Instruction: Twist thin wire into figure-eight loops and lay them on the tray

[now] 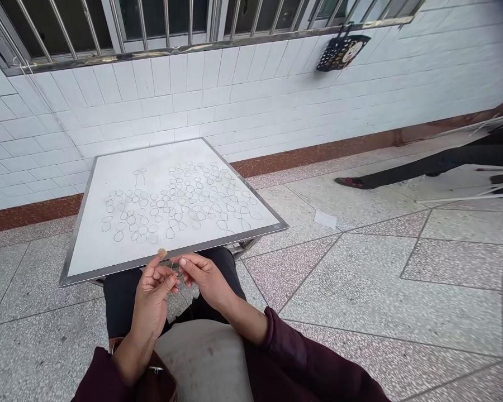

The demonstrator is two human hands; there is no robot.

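Between my two hands, above my lap and just off the near edge of the table, is a thin wire (173, 269) bent into a small loop, with a tail hanging down. My left hand (153, 290) pinches it between thumb and finger, and one of its fingertips has a tan wrap on it. My right hand (203, 276) pinches the other side of the loop with thumb and forefinger. On the white tabletop (88, 254) ahead lie many thin wire pieces (180, 206) shaped into paired loops. One longer piece (140, 174) lies apart at the back left.
The metal-edged table stands against a white tiled wall (159, 106) below barred windows. A dark patterned bag (342, 51) hangs from the sill. White paper (325, 219) lies on the terrazzo floor. At the right, another person's leg (411, 164) stretches out. A cushion (205, 357) rests on my lap.
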